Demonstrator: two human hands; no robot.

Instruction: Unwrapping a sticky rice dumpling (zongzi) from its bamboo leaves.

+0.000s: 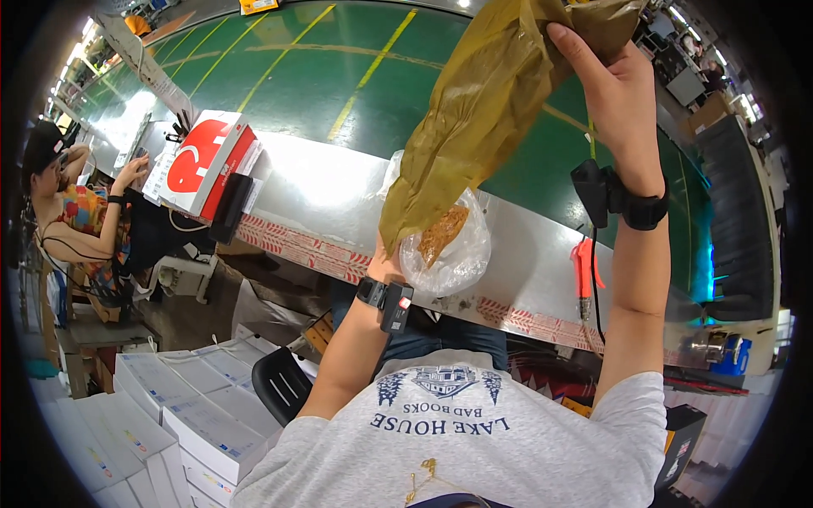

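Observation:
My right hand [622, 97] is raised at the upper right, its thumb and fingers closed on the top end of a long, crinkled olive-brown plastic bag [478, 110]. The bag slants down to the left over the work ledge. At its lower end my left hand [385, 261] shows only near the wrist; its fingers are hidden behind the plastic. Beside that hand is a clear plastic bag [461, 267] with something orange-brown [442, 235] inside. Whether my left fingers grip either bag does not show.
A green conveyor belt [296, 85] with yellow lines runs beyond the metal ledge [313, 182]. A red-and-white box [203, 165] stands left, a red-handled tool [584, 271] right. Stacked white cartons [212, 423] fill the lower left. Another person [80, 229] works at far left.

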